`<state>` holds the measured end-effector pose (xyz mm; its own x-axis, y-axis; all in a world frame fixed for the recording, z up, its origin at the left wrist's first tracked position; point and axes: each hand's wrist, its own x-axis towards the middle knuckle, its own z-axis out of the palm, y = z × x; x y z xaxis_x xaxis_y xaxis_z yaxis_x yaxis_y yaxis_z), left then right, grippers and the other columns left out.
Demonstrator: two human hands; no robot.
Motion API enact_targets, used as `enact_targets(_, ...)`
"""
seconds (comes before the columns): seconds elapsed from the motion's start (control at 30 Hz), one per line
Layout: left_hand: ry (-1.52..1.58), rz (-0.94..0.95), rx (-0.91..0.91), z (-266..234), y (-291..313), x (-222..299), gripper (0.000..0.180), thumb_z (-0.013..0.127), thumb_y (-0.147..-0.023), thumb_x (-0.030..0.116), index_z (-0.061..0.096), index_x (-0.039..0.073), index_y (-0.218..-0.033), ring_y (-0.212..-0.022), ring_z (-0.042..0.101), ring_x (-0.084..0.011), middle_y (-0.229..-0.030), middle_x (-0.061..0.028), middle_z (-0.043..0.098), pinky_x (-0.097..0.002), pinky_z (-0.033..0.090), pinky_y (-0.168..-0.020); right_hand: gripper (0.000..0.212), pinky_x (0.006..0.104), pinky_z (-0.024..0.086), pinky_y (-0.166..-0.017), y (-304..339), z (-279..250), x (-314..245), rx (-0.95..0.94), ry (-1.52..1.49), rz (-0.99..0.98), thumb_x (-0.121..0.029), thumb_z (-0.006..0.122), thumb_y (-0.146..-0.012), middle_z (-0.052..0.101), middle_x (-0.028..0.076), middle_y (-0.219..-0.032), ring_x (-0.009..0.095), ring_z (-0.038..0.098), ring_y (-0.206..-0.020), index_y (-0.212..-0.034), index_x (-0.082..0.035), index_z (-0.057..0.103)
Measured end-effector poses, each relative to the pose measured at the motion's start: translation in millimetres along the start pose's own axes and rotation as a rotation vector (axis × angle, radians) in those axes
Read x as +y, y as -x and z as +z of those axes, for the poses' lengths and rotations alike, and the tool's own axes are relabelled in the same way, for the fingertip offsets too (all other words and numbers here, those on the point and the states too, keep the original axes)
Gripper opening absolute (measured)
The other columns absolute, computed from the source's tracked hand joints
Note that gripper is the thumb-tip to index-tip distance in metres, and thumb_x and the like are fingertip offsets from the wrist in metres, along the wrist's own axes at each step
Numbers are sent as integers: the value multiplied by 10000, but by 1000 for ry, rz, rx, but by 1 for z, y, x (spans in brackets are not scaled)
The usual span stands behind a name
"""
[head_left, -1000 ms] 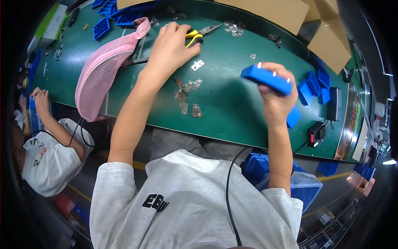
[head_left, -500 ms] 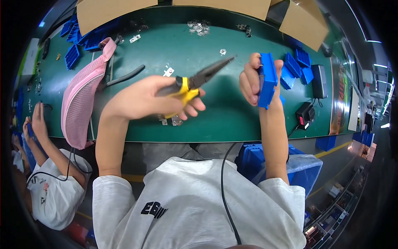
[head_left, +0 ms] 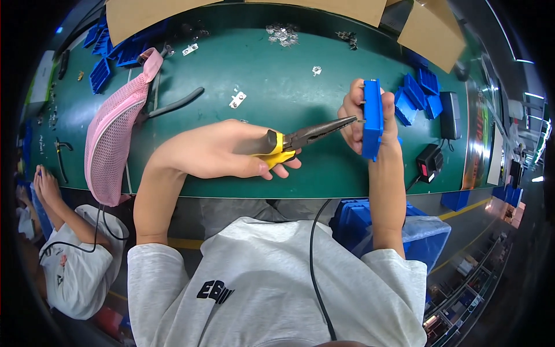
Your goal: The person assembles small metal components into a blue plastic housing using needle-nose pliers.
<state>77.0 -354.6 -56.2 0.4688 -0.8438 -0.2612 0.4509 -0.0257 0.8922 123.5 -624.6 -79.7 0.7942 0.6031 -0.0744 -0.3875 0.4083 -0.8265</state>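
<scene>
My left hand (head_left: pixel 231 151) is closed around long-nose pliers (head_left: pixel 315 134) with yellow and black handles. The jaws look nearly shut, and their tip is at the left side of a blue plastic housing (head_left: pixel 373 118). That housing is held on edge in my right hand (head_left: pixel 352 113), fingers on its left side and thumb on its right. Small metal pins stick out from its left face toward my fingers. Whether the tip grips a pin is too small to tell. Beyond my left hand lies a small metal plate (head_left: pixel 237 99) on the green table.
A pink mesh pouch (head_left: pixel 117 124) and a dark-handled tool (head_left: pixel 179 104) lie left. Metal pieces (head_left: pixel 282 34) are heaped at the back. More blue housings (head_left: pixel 416 92) and a black adapter (head_left: pixel 429 162) are right. Cardboard (head_left: pixel 433 32) stands behind. A co-worker (head_left: pixel 78 254) sits left.
My left hand has moved right and slightly down, bringing the plier tip from open space to the blue housing. The right hand has shifted slightly down and right. The co-worker's hands have drawn back.
</scene>
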Motion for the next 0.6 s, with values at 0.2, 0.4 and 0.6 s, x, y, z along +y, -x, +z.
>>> enact_targets(0.2, -34, 28, -25, 1, 0, 0, 404, 532, -895, 45, 460, -73, -1275, -1038, 604, -212, -1222, -180, 572, -318, 494, -891, 638, 246, 431, -432, 1, -1, -2, 24, 46, 14, -639, 656, -741, 522, 46, -620, 138, 530, -524, -843, -23, 526)
enact_targets(0.4, -29, 29, -21, 1, 0, 0, 379, 513, -902, 41, 463, -69, -1261, -1002, 606, -182, -1205, -157, 580, -294, 499, -860, 619, 236, 408, -394, 0, 10, 1, 81, 101, -39, -626, 654, -745, 478, 40, -575, 127, 494, -485, -844, -37, 492)
enact_targets(0.6, 19, -15, 23, 3, 0, 5, 386, 548, -882, 69, 489, -72, -1237, -895, 620, -166, -1152, -172, 610, -274, 505, -771, 569, 247, 372, -281, 0, 7, 3, 39, 151, -88, -591, 625, -790, 418, 34, -487, 128, 446, -379, -833, -49, 458)
